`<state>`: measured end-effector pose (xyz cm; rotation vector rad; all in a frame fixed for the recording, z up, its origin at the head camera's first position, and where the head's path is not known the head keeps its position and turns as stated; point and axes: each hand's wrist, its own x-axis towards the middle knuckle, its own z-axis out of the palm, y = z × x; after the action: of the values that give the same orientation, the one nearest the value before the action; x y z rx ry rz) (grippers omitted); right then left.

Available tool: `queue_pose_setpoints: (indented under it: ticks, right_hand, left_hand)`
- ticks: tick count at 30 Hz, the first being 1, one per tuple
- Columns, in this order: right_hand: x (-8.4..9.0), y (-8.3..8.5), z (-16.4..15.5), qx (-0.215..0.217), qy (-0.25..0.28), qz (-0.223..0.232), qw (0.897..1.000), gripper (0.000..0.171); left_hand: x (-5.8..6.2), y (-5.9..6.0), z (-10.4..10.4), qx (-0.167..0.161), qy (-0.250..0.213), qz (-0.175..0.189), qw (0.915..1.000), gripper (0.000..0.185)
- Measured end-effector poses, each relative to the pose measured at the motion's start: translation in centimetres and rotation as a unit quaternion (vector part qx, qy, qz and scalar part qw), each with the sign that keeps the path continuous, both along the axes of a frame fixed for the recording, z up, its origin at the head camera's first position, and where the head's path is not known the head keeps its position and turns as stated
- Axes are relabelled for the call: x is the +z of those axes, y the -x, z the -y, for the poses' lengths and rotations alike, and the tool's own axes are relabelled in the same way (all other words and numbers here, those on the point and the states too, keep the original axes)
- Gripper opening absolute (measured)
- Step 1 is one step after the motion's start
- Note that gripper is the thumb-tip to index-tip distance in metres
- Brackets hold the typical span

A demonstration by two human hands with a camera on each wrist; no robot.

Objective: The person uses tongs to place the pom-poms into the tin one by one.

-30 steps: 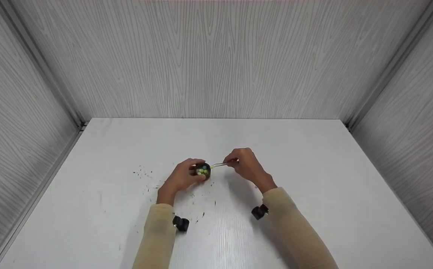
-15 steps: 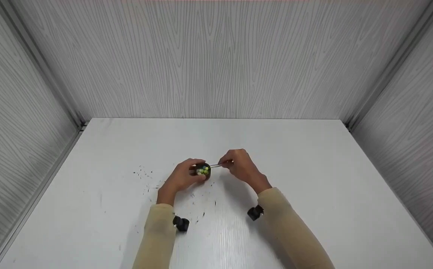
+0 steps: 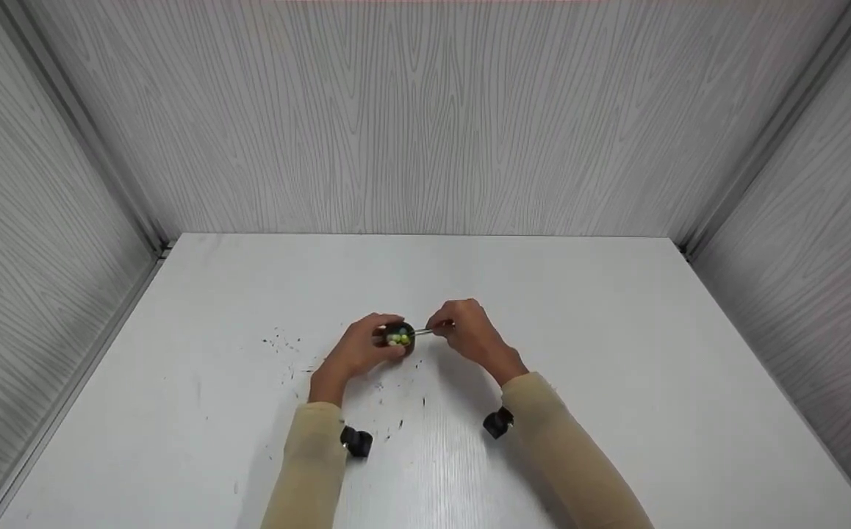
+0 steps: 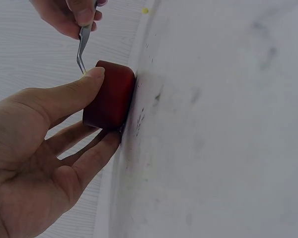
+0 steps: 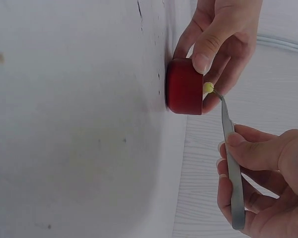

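Note:
A small red cup (image 5: 185,87) stands on the white table, its dark mouth facing up in the head view with several green, yellow and blue beads (image 3: 399,339) inside. Thumb and fingers of my left hand (image 3: 358,348) grip it from the left side. My right hand (image 3: 468,332) pinches a pair of metal tweezers (image 5: 234,178) from the right. Their bent tips hold a yellow bead (image 5: 208,88) right at the cup's rim, as the right wrist view shows.
Dark specks and scratches (image 3: 286,345) mark the white table (image 3: 616,330) around the left hand. One loose yellow bead (image 4: 145,10) lies near the table's edge in the left wrist view. Grey wood-grain panels (image 3: 425,117) enclose the back and both sides.
My right hand has moved left and slightly nearer to me, bringing the tweezers' tips from beside the cup to its mouth. The left hand and the cup stay in place.

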<state>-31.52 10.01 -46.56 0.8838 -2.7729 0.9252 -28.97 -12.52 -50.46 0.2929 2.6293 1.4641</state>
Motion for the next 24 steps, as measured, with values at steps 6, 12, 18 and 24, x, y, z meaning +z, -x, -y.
queue_pose_setpoints:
  ticks: [6,12,18,24]
  right_hand:
    - [-0.5,0.2,0.1,-0.002,0.001,0.001,1.0,0.019]
    - [-1.0,0.4,-0.1,-0.016,0.0,0.015,1.0,0.018]
    - [-0.4,0.5,-0.9,-0.016,0.011,0.01,1.0,0.018]
    - [0.3,0.6,-2.6,-0.019,0.014,-0.004,1.0,0.017]
  left_hand:
    - [-0.1,0.0,0.0,-0.001,-0.002,-0.004,1.0,0.053]
    - [0.1,-0.2,-0.2,-0.002,-0.002,0.006,1.0,0.054]
    - [0.2,-0.2,-0.2,0.0,-0.003,0.004,1.0,0.054]
    - [0.4,-0.2,-0.1,0.001,-0.007,0.009,0.9999,0.054]
